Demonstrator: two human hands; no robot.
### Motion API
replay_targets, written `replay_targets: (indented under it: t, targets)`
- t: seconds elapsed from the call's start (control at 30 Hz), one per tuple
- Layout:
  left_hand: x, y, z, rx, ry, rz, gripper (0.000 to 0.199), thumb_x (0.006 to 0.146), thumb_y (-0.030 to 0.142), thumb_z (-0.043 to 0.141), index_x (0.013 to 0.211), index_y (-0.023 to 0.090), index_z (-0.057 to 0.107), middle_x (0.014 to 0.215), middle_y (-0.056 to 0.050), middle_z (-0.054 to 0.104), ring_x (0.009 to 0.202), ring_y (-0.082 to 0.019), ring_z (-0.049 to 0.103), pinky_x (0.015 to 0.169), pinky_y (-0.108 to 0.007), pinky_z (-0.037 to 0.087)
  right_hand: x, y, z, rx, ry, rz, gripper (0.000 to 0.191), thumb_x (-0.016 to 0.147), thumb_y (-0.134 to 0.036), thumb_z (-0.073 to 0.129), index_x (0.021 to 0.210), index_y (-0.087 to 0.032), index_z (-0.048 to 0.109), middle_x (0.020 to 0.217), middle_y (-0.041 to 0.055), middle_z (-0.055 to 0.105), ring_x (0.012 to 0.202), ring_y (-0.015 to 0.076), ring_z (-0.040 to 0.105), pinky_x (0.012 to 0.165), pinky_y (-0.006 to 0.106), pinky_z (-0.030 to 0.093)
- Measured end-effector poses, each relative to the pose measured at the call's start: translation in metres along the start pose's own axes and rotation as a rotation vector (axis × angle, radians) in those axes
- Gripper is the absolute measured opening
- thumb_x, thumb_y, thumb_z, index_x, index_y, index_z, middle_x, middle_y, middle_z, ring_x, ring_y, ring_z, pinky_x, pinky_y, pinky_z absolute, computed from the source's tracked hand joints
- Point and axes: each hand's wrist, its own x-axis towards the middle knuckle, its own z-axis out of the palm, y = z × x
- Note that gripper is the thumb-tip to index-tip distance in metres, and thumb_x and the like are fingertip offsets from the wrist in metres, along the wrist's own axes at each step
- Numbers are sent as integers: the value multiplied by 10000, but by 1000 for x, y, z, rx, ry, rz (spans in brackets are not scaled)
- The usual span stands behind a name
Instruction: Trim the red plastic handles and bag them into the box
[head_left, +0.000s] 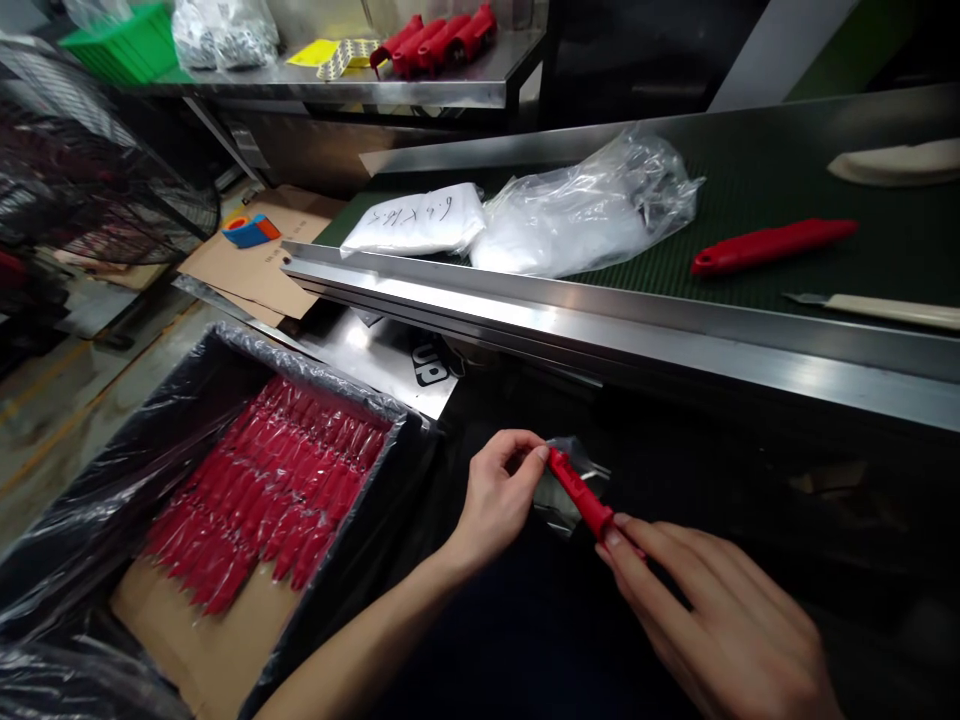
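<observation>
Red part (pixel 581 492) held between two hands, lower centre of frame.
Upper-left end is pinched by the left hand (pixel 499 492); lower-right end, by the right hand (pixel 724 605).

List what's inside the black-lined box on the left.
Rows of red parts in clear plastic, plus bare brown cardboard at the near end. Whatever lies beneath them is covered.

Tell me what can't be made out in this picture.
In the head view:
Red piece: near end partly hidden by the right hand.
Pale-handled blade: handle end cut off by the right edge.
Green basket: far side cut off by the top edge.
Fan: blurred, cut off by the left edge.
</observation>
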Motion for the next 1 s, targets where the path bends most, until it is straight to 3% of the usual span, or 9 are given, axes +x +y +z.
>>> replay_targets:
  t: [0.13, 0.27, 0.33, 0.37, 0.47, 0.5, 0.57, 0.77, 1.0]
  targets:
    - [-6, 4, 0, 22, -14, 109, 139, 918, 281, 601, 898, 169, 679, 913, -43, 636, 814, -145, 574, 723, -247, 448, 14, -3, 1, 19, 73, 28, 355, 735, 21, 737, 1080, -37, 678, 1019, 167, 693, 908, 264, 648, 771, 399, 509]
    - [-11, 2, 0, 41, -11, 218, 105, 922, 243, 594, 911, 177, 674, 952, -51, 638, 883, -163, 589, 804, -272, 458, 21, -6, 6, 2, 223, 123, 272, 713, 18, 768, 957, -52, 670, 837, 93, 707, 771, 157, 654, 746, 294, 516]
    - [-15, 0, 2, 54, -13, 249, 86, 918, 218, 593, 917, 179, 670, 953, -50, 638, 893, -165, 593, 830, -283, 460, 19, -9, 12, 3, 305, 344, 189, 765, -54, 759, 928, -98, 673, 796, 58, 709, 711, 122, 658, 716, 246, 515]
    - [-17, -1, 4, 59, -14, 253, 84, 918, 207, 588, 918, 179, 667, 950, -49, 639, 889, -164, 595, 830, -285, 461, 18, -11, 16, 58, 336, 530, 144, 806, -117, 741, 935, -124, 680, 798, 46, 714, 693, 120, 667, 689, 237, 516]
    - [-25, -5, 11, 58, -17, 217, 88, 918, 191, 576, 910, 174, 662, 930, -48, 645, 865, -162, 601, 802, -283, 464, 17, -13, 29, 478, 462, 1133, 212, 859, -341, 703, 970, -162, 688, 823, 45, 729, 658, 157, 689, 604, 252, 528]
    - [-27, -6, 13, 50, -18, 194, 91, 919, 197, 575, 905, 173, 662, 923, -48, 648, 858, -161, 602, 792, -282, 465, 18, -14, 31, 623, 504, 1252, 273, 840, -388, 717, 981, -156, 688, 825, 52, 730, 657, 169, 692, 591, 257, 530]
    - [-27, -7, 15, 18, -3, 133, 106, 928, 232, 568, 911, 174, 655, 902, -44, 647, 831, -158, 600, 760, -278, 468, 22, -15, 32, 750, 559, 1333, 333, 794, -418, 756, 984, -151, 693, 833, 54, 729, 678, 173, 694, 609, 253, 538]
    - [-7, -5, 5, -113, 112, -62, 197, 904, 352, 605, 902, 155, 620, 773, -14, 601, 702, -127, 547, 638, -242, 452, 13, -17, 5, 230, 450, 1026, 188, 826, -357, 722, 935, -205, 730, 895, 25, 723, 757, 159, 677, 694, 263, 520]
    - [4, -3, 3, -145, 80, -176, 219, 837, 355, 669, 831, 137, 649, 721, -6, 592, 651, -107, 514, 587, -219, 405, -17, 2, -15, 72, 198, 245, 394, 819, -181, 703, 1205, -245, 657, 1009, 19, 699, 813, 139, 678, 752, 247, 543]
